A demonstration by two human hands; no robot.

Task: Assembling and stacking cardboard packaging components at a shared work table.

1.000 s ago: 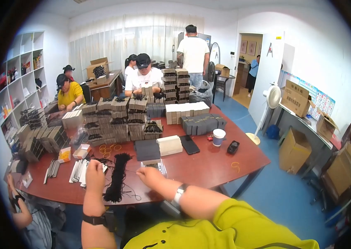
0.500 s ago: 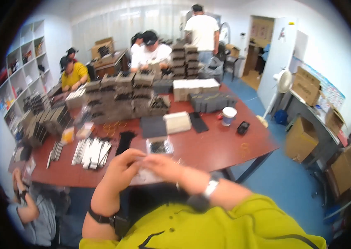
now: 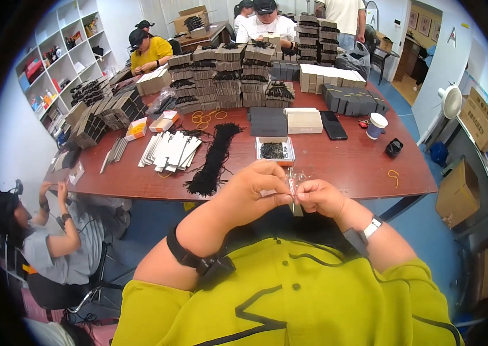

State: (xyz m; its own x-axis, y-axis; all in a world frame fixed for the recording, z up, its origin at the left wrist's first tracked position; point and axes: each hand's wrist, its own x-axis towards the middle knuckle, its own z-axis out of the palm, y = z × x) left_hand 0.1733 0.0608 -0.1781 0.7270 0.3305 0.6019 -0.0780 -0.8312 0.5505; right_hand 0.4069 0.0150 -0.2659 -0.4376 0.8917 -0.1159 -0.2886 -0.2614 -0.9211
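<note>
My left hand (image 3: 258, 187) and my right hand (image 3: 321, 198) meet over the near table edge. Thumb and fingers of each are pinched together, their tips almost touching; what they hold is too small to name. Between and behind the fingertips lies some clear, shiny plastic (image 3: 291, 177), and a narrow greyish piece (image 3: 297, 209) shows just under them. Directly beyond the hands stands a small open white box (image 3: 275, 140) with small dark pieces in it. A bundle of black cords (image 3: 216, 158) is left of my left hand, beside a pile of white strips (image 3: 170, 151).
Tall stacks of grey-brown cards (image 3: 228, 75) with black cords fill the table's far side. Dark flat cards (image 3: 268, 121), a phone (image 3: 334, 125) and a paper cup (image 3: 377, 126) stand further right. A co-worker (image 3: 65, 236) sits at the left; others work across the table.
My view has turned, so the table shows further left and the stacks nearer. Blurred before, my hands are now sharp and closed in a pinch, fingertips together.
</note>
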